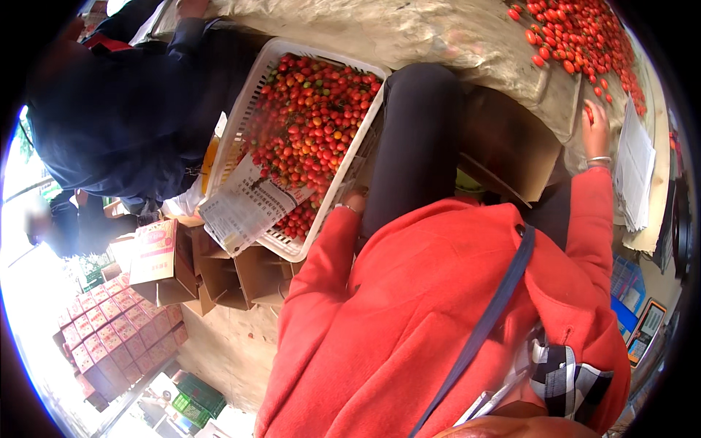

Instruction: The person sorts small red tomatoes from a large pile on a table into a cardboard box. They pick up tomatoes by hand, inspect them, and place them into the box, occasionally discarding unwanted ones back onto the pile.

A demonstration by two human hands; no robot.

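My right hand (595, 131), with a bracelet at the wrist, has its fingers closed around a small red tomato (589, 113). It is beside the edge of a fabric-covered table (471, 49), just below a spread of loose cherry tomatoes (580, 38). A stack of white paper sheets (633, 164) lies to its right. My left hand (355, 200) is low between my thigh and a white plastic crate (323, 241); its fingers are mostly hidden. Mixed red, orange and green cherry tomatoes (312, 115) fill the crate, partly under a printed newspaper sheet (246, 205).
A person in dark clothes (126, 115) is left of the crate. Open cardboard boxes (219, 279) stand below it, with stacked pink printed cartons (115, 328) and a green crate (200, 397) farther off. A cardboard box (509, 142) sits beneath the table edge. Right, there is a calculator-like device (646, 333).
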